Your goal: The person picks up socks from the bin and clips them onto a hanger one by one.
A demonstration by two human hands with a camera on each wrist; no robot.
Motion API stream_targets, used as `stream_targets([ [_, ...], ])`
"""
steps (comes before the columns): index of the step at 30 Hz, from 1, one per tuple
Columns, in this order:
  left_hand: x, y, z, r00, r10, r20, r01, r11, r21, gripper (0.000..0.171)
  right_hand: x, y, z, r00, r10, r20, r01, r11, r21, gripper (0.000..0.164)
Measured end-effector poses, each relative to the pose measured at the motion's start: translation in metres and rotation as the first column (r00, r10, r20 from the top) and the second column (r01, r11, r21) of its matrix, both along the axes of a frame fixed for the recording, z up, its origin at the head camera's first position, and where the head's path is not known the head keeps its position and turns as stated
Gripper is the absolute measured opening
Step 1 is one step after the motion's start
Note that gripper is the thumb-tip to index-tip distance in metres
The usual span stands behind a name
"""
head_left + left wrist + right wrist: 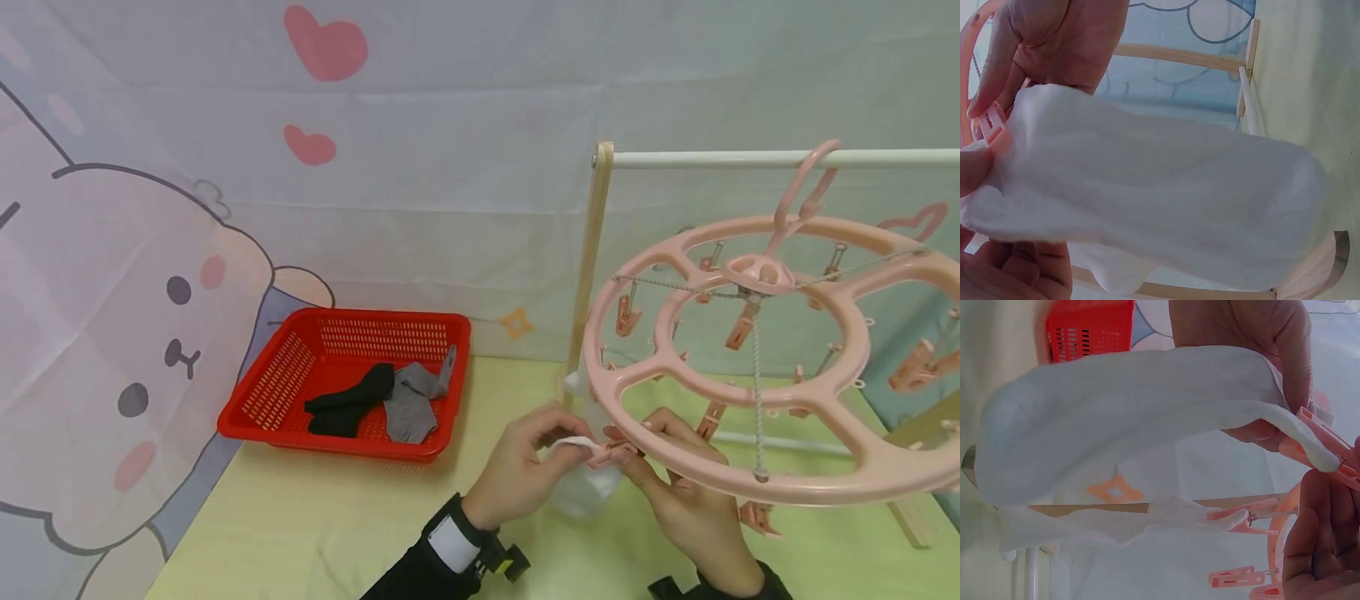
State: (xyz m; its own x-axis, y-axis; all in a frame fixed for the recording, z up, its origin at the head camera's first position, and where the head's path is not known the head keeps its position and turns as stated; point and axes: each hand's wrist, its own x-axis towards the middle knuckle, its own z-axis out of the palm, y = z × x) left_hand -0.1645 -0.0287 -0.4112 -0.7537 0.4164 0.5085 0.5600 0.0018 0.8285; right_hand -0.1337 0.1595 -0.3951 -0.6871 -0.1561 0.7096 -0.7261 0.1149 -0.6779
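Note:
A white sock (585,496) hangs at the near left edge of the round pink hanger (750,482). My left hand (525,471) pinches its top edge between thumb and fingers. A pink clothespin (1310,444) meets that edge, and my right hand (701,512) grips the clothespin under the hanger's rim. Whether its jaws have closed on the cloth cannot be told. In the left wrist view the sock (1160,169) spreads wide and covers part of the left hand (1016,272). Behind it, a second white sock (1116,522) hangs from another clothespin (1244,515).
A red basket (322,442) at the left holds a black sock (348,404) and a grey sock (412,408). The hanger hooks over a white rail (697,158) on a wooden post (592,250). Several pink clothespins dangle from it. Beneath is a yellow-green table (300,517).

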Motion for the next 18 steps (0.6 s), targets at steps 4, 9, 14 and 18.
stream_targets([
  [4,0.001,0.0,0.0,1.0,-0.011,0.024,0.011,1.0,-0.002,0.01,-0.001,0.001,-0.001,0.996,0.09,0.016,-0.089,0.995,-0.053,0.031],
  [9,0.002,0.0,0.001,0.999,-0.009,0.032,0.009,1.0,0.0,0.011,-0.001,0.002,-0.002,0.994,0.112,0.017,-0.111,0.993,-0.04,0.032],
  [14,0.003,0.0,0.001,1.0,-0.013,0.017,0.013,1.0,0.014,0.011,-0.004,0.004,-0.006,0.987,0.138,0.08,-0.135,0.99,-0.038,0.034],
  [18,0.003,0.0,0.002,1.0,-0.017,0.02,0.016,1.0,0.018,0.012,-0.008,0.007,-0.015,0.973,0.186,0.139,-0.175,0.981,-0.088,0.034],
])
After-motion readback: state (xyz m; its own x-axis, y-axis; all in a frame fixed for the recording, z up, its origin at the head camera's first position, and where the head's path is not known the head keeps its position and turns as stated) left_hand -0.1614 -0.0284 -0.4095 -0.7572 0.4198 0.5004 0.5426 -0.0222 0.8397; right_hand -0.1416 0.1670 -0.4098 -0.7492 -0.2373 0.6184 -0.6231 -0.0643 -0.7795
